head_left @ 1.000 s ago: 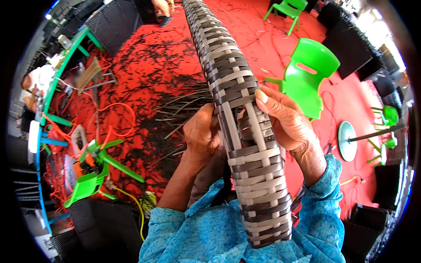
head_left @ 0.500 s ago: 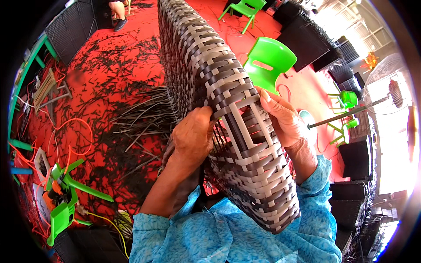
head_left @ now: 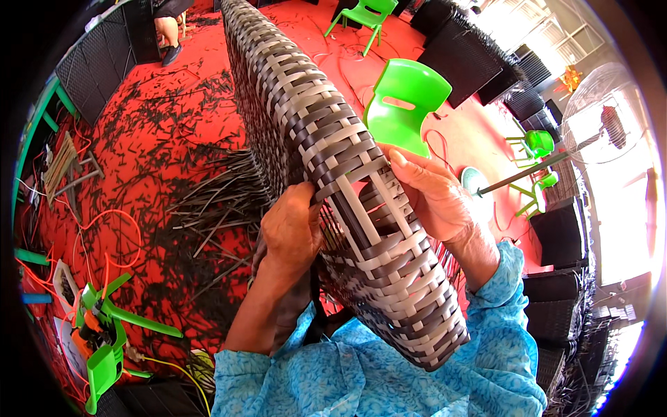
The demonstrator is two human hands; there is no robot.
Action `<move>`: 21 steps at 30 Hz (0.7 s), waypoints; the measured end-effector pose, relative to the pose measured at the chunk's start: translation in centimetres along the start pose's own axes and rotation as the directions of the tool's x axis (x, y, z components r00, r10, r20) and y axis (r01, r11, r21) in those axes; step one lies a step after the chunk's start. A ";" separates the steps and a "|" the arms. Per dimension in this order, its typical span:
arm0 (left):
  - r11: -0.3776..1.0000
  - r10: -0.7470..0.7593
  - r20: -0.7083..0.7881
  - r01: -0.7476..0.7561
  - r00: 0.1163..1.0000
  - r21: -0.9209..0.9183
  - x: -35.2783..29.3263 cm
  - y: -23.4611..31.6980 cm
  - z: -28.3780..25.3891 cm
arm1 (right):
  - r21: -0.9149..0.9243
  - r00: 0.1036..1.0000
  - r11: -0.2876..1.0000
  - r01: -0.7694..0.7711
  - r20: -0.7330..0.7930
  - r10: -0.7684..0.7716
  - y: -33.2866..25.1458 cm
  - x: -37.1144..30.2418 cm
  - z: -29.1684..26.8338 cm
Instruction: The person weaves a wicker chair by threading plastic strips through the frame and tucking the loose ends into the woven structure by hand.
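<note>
A long woven wicker panel (head_left: 321, 104), made of grey, beige and dark brown flat strips, stands tilted in front of me. It runs from the upper left down to my lap. Part of its narrow top face has an unwoven gap where lengthwise strips lie bare. My left hand (head_left: 290, 226) is closed at the left edge beside this gap, fingers curled on a strip end there. On the opposite edge my right hand (head_left: 441, 198) grips the panel, thumb on top and most fingers hidden behind it. Loose strip ends (head_left: 215, 198) fan out from the panel's left side.
Dark strip scraps litter the red floor (head_left: 201, 76). A green chair (head_left: 399, 104) stands beyond the panel, a fan (head_left: 603, 132) at the right. An overturned green chair (head_left: 104, 361) and orange cables (head_left: 132, 215) lie at left. Another person's leg (head_left: 168, 35) shows far left.
The view has shifted a little, so the panel and both hands sit slightly further left in it. Both hands keep their places beside the gap.
</note>
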State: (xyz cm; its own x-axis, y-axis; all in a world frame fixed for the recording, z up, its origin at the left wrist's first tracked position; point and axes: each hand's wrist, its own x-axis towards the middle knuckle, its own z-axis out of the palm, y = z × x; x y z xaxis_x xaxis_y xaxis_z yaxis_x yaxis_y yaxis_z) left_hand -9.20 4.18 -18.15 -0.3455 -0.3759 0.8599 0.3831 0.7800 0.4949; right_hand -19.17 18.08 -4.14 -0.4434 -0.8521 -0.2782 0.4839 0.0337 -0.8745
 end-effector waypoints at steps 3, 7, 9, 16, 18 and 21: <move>1.000 -0.005 -0.005 0.005 1.000 0.016 -0.1 0.1 -0.2 | -0.030 0.999 0.999 0.018 -0.026 -0.018 -0.2 0.1 0.6; 1.000 -0.017 0.002 0.017 1.000 0.014 -0.2 0.1 -0.2 | -0.119 1.000 0.993 -0.002 0.001 0.002 -0.4 0.7 0.8; 1.000 -0.020 0.002 0.020 1.000 0.003 -0.2 0.0 -0.2 | -0.096 1.000 0.995 -0.017 0.004 0.018 -0.4 0.8 0.9; 1.000 0.000 -0.020 0.000 1.000 0.020 -0.2 0.2 -0.3 | -0.152 1.000 0.988 0.021 0.016 -0.019 0.0 0.6 1.1; 1.000 0.004 -0.014 -0.004 1.000 0.031 -0.1 0.2 -0.4 | -0.158 1.000 0.987 0.026 0.016 -0.024 0.1 0.6 1.2; 1.000 0.004 -0.015 -0.003 1.000 0.027 -0.1 0.3 -0.4 | -0.092 1.000 0.996 0.020 0.002 -0.020 0.1 0.8 1.2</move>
State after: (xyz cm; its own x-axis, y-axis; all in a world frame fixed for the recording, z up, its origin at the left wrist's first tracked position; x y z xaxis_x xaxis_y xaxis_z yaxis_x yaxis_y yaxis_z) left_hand -8.69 4.22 -18.03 -0.3310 -0.3804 0.8636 0.3610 0.7945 0.4883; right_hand -18.62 16.80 -3.94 -0.4514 -0.8535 -0.2603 0.4035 0.0650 -0.9127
